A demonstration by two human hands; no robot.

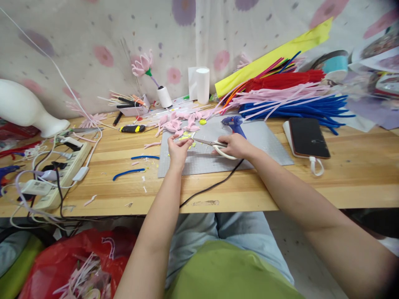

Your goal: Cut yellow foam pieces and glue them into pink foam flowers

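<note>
My right hand [234, 145] is closed round the white handles of a pair of scissors [208, 143], whose blades point left toward my left hand. My left hand [178, 148] pinches a small yellow piece [187, 136] at the blade tips. Both hands hover over a grey mat [264, 141] on the wooden table. A blue glue gun [233, 123] lies on the mat just behind my right hand. Pink pipe-cleaner petals [174, 123] are heaped at the mat's far edge.
Bundles of pink, red and blue pipe cleaners [289, 97] lie at the back right, a phone [308, 137] beside them. A power strip [59, 174] with tangled cables sits at the left. Two blue pipe-cleaner bits [128, 172] lie left of the mat. A red bag [77, 265] hangs below the table.
</note>
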